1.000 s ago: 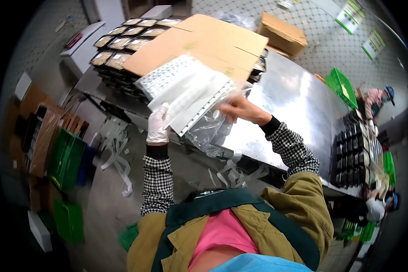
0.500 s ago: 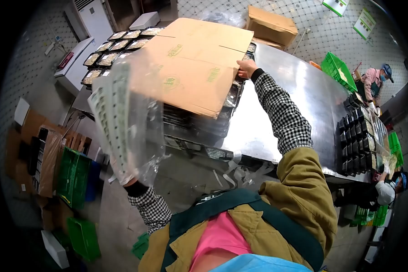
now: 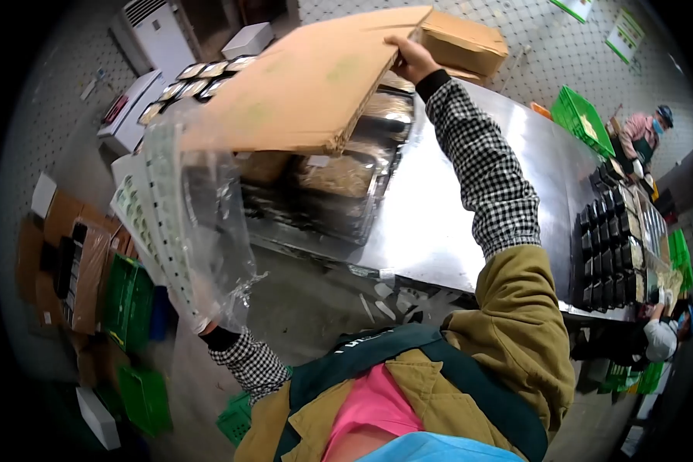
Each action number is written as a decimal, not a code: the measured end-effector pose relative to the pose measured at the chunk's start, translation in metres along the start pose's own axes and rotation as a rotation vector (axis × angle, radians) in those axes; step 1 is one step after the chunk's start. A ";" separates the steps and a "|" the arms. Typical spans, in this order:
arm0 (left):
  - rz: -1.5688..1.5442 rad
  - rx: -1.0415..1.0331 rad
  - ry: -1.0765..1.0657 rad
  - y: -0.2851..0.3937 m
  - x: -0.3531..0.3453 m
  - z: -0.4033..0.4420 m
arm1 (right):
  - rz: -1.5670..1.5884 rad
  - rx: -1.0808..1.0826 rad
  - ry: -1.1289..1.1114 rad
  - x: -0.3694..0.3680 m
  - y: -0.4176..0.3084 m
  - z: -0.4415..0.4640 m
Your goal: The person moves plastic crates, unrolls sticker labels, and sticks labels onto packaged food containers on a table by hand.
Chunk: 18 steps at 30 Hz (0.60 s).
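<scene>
My right hand (image 3: 410,58) grips the right edge of a flat brown cardboard sheet (image 3: 308,85), which is raised and tilted over stacked black trays. Under it, clear-lidded trays of pale food (image 3: 339,177) show on the metal table (image 3: 431,208). My left hand (image 3: 202,314), gloved and partly hidden, holds the lower end of printed label sheets (image 3: 162,223) and a clear plastic bag (image 3: 219,223), which hang out over the left side of the table.
More trays (image 3: 200,71) stand at the back left. A brown box (image 3: 462,46) and a green crate (image 3: 581,123) lie beyond the table. Black tray stacks (image 3: 612,242) are at right, near two people. Green crates (image 3: 127,300) stand on the floor at left.
The label sheets and bag moved left in my left hand. My right hand went to the cardboard, and its near edge has risen, uncovering the trays beneath.
</scene>
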State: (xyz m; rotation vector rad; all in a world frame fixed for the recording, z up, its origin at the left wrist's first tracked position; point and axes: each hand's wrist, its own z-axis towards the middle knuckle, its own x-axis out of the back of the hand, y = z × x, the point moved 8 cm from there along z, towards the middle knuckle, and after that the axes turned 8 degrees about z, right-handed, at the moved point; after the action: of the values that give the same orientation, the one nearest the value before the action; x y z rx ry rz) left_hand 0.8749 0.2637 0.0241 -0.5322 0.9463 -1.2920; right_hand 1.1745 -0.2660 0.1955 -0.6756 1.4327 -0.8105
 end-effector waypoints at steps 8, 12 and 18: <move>0.956 -0.457 0.071 -0.009 0.064 0.014 | 0.021 0.109 -0.131 0.160 -0.162 -0.045; 1.467 -0.715 0.160 -0.024 0.107 0.042 | 0.170 0.144 0.052 0.240 -0.174 -0.092; 1.918 -0.846 0.364 -0.051 0.187 0.101 | 0.296 0.063 0.182 0.457 -0.104 -0.058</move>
State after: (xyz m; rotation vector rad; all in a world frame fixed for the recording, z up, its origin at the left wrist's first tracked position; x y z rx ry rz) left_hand 0.9287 0.0555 0.0656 0.1610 1.5749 0.8171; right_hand 1.0936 -0.6938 0.0128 -0.3362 1.6179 -0.6933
